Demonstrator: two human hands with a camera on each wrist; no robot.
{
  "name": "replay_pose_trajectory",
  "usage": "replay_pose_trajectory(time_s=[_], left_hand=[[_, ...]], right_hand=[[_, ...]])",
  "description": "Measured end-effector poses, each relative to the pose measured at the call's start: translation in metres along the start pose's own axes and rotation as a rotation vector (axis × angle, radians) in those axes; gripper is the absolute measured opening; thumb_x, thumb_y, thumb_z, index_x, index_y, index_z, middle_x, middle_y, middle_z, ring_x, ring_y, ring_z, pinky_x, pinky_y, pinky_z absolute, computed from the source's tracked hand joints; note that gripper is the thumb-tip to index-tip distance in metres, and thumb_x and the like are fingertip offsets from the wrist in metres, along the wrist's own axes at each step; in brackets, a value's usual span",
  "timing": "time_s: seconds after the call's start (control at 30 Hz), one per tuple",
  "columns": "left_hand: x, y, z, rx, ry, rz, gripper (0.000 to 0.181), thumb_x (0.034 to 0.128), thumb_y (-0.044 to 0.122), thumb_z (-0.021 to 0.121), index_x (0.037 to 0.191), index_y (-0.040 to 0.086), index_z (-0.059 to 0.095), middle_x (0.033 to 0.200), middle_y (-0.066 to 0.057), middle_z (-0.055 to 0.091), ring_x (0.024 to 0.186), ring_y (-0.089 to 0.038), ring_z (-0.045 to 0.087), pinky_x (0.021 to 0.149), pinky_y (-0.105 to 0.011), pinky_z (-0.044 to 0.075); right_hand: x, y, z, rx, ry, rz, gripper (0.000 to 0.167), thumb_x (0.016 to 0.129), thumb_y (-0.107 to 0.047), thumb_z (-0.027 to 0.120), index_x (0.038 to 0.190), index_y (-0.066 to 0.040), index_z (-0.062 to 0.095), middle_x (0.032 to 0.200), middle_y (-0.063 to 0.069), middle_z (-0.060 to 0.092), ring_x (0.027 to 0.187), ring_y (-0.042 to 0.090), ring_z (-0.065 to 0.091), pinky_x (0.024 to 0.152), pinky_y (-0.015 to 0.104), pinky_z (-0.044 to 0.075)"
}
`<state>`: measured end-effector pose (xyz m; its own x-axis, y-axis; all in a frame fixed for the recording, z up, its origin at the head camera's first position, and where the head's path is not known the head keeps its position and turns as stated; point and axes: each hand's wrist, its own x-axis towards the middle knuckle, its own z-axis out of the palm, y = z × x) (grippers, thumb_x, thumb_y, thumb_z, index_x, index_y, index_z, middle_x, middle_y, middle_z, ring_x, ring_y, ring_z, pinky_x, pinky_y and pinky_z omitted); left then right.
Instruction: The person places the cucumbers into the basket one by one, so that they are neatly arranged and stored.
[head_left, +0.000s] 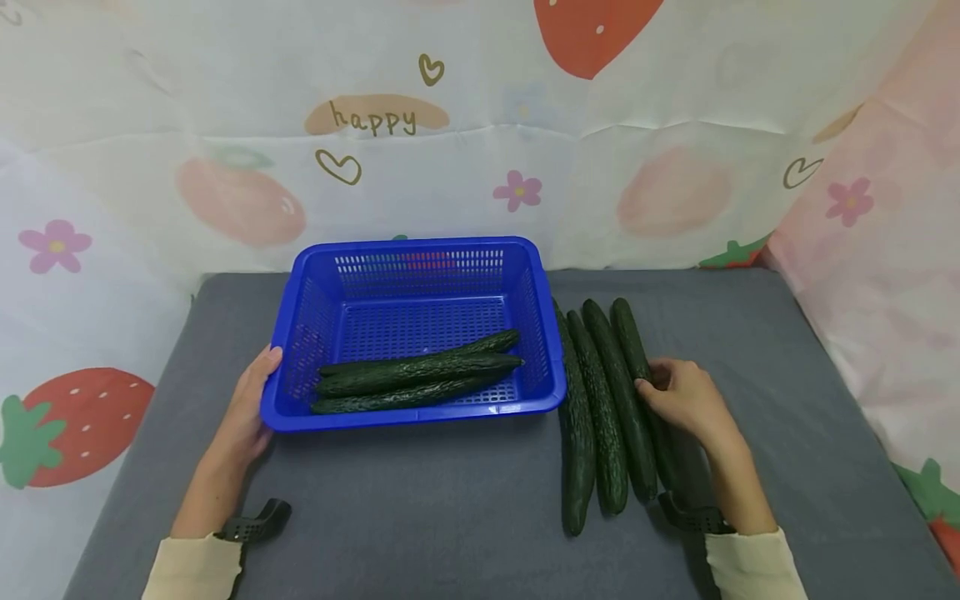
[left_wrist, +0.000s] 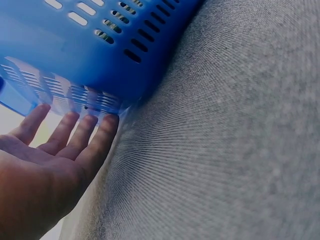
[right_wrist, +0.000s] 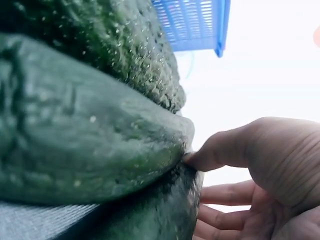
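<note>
At the right of the grey worktop, the person's right hand pinches the outermost cucumber between thumb and fingers. Its long axis runs front to back, the far end leaning left, roughly in line with three loose cucumbers beside it. The left hand, fingers fairly straight and spread, touches the blue basket, where more cucumbers lie crosswise.

Three cucumbers in the basket, four cucumbers to its right
</note>
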<state>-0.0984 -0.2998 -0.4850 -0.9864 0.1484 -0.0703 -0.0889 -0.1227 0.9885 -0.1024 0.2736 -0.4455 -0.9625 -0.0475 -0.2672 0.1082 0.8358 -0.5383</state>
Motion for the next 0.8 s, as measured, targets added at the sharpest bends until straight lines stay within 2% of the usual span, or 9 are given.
replay_pose_trajectory(time_s=[0.23, 0.47, 0.63, 0.8], left_hand=[[-0.001, 0.001, -0.001, -0.043, 0.008, 0.009, 0.047, 0.1163, 0.035, 0.033, 0.16, 0.016, 0.033, 0.13, 0.012, 0.068, 0.114, -0.005, 0.068, 0.09, -0.023, 0.06], [0.0, 0.002, -0.001, 0.021, -0.012, -0.005, 0.062, 0.1163, 0.039, 0.031, 0.169, 0.009, 0.017, 0.137, 0.013, 0.062, 0.12, -0.003, 0.065, 0.093, -0.022, 0.058], [0.0, 0.001, -0.001, 0.016, -0.012, -0.009, 0.062, 0.1162, 0.039, 0.032, 0.169, 0.01, 0.018, 0.137, 0.013, 0.062, 0.12, -0.003, 0.066, 0.093, -0.023, 0.059], [0.001, 0.001, -0.001, 0.015, -0.016, -0.006, 0.062, 0.1162, 0.04, 0.032, 0.169, 0.011, 0.018, 0.138, 0.013, 0.061, 0.121, -0.002, 0.066, 0.094, -0.023, 0.059]], right_hand=[[-0.002, 0.005, -0.003, 0.102, -0.029, 0.035, 0.056, 0.109, -0.025, 0.056, 0.15, 0.012, 0.047, 0.145, 0.038, 0.056, 0.131, 0.054, 0.057, 0.098, 0.06, 0.055], [-0.004, 0.01, -0.009, 0.153, -0.061, 0.035, 0.056, 0.111, -0.024, 0.053, 0.151, 0.014, 0.045, 0.15, 0.039, 0.051, 0.136, 0.055, 0.053, 0.1, 0.06, 0.054], [-0.005, 0.009, -0.011, 0.185, -0.109, 0.003, 0.055, 0.111, -0.024, 0.054, 0.15, 0.014, 0.045, 0.148, 0.039, 0.053, 0.135, 0.055, 0.054, 0.102, 0.06, 0.054], [-0.004, 0.011, -0.013, 0.202, -0.154, 0.014, 0.059, 0.111, -0.025, 0.055, 0.152, 0.015, 0.041, 0.151, 0.041, 0.048, 0.139, 0.056, 0.049, 0.107, 0.062, 0.051]])
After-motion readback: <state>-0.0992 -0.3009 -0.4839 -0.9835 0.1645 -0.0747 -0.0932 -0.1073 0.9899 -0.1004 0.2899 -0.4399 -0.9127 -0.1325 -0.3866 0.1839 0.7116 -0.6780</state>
